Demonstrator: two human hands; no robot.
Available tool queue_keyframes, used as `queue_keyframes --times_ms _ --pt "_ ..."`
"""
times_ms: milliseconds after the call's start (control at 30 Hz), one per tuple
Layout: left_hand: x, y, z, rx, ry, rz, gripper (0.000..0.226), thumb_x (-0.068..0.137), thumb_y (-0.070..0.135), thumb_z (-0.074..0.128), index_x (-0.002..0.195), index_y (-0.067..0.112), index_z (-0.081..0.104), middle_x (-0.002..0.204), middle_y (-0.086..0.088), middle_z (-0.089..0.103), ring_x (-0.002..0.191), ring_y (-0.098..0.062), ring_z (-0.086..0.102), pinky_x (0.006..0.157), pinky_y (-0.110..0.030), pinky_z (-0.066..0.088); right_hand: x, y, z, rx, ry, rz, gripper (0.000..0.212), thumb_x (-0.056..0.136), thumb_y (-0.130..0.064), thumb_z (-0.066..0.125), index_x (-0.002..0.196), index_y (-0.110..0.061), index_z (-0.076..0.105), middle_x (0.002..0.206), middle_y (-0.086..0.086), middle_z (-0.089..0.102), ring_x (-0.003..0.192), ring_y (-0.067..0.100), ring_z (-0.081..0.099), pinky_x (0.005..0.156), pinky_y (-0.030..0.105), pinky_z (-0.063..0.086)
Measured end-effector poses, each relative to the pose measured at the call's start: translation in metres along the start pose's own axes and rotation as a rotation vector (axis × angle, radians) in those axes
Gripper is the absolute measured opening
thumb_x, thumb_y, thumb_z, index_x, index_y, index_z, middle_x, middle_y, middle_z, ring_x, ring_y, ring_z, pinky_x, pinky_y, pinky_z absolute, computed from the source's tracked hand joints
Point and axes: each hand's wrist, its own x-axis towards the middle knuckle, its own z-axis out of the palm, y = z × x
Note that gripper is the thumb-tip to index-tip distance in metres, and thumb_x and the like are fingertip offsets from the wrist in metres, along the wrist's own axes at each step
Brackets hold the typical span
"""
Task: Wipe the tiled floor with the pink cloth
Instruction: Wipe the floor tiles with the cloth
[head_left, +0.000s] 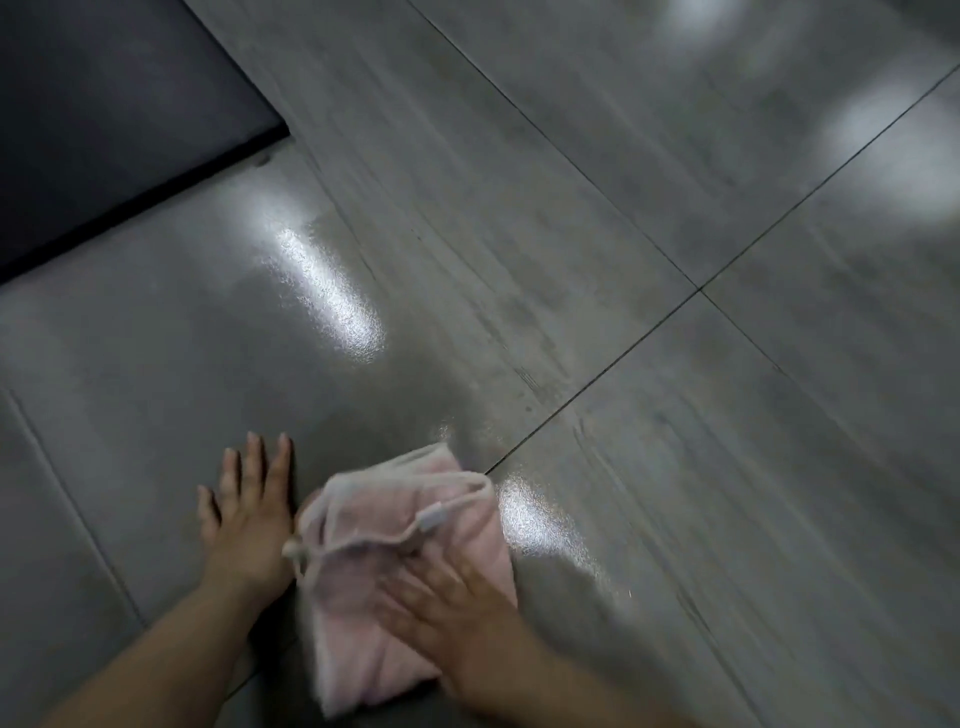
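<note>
Head view is showing the right hand (447, 618) lying flat on the pink cloth (405, 525), fingers straight and spread, pressing down on it rather than gripping; the hand is blurred. The left hand (249, 519) is resting palm-down on the tiled floor (571, 208), fingers straight and fanned forward, holding nothing, just beside the cloth's left edge. Both forearms are reaching in from the bottom edge. The cloth is lying crumpled on the floor, its pale hem and a small tag showing on top, its far edge covering the near end of a grout line (597, 384). Light is glaring off the glossy grey tiles on either side. A dark panel (104, 114) is lying at the upper left, well apart from both hands.
</note>
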Motion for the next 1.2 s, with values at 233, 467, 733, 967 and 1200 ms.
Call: queue_keyframes --times_ms 233,467,733,967,1200 --pt "-0.002 -0.001 -0.005 -0.02 0.006 0.02 0.065 0.091 0.039 0.038 0.143 0.023 0.003 0.155 -0.004 -0.007 0.143 -0.022 -0.012 0.114 -0.041 -0.008 -0.084 0.173 -0.014 0.207 0.198 0.613 0.071 0.065 -0.022 0.033 0.135 -0.014 0.04 0.139 0.019 0.04 0.126 0.047 0.039 0.112 0.042 0.018" --pt "-0.012 0.021 -0.004 -0.031 0.024 0.107 0.058 0.092 0.035 0.041 0.142 0.019 0.017 0.155 -0.008 0.007 0.143 -0.026 0.001 0.115 -0.042 0.002 -0.031 0.065 -0.001 0.245 0.215 0.697 0.069 0.059 -0.022 0.031 0.125 -0.01 0.047 0.136 0.012 0.047 0.125 0.029 0.034 0.111 0.036 0.01" --pt "-0.027 0.077 0.003 0.026 -0.016 0.445 0.083 0.068 0.052 0.011 0.134 0.01 0.039 0.146 -0.015 0.034 0.137 -0.035 0.027 0.108 -0.053 0.024 -0.077 0.081 -0.008 0.182 0.08 0.445 0.075 0.044 -0.021 0.073 0.115 -0.021 0.05 0.115 0.001 0.068 0.115 0.02 0.052 0.106 0.03 0.032" --pt "-0.055 0.157 -0.004 0.092 -0.191 0.679 0.064 0.084 0.044 0.014 0.138 0.016 0.031 0.15 -0.004 0.029 0.142 -0.021 0.017 0.115 -0.043 0.01 -0.132 0.073 -0.081 0.419 0.137 0.783 0.048 0.037 -0.018 0.085 0.084 -0.019 0.077 0.092 -0.003 0.075 0.081 0.011 0.072 0.065 0.019 0.054" --pt "-0.108 0.226 -0.033 0.053 -0.276 0.893 0.055 0.09 0.039 0.016 0.141 0.021 0.021 0.153 0.002 0.02 0.143 -0.014 0.008 0.116 -0.035 0.0 -0.248 0.047 -0.165 0.752 0.526 1.576 0.061 0.065 -0.032 0.036 0.111 -0.008 0.067 0.116 0.012 0.067 0.099 0.013 0.06 0.071 0.002 0.033"
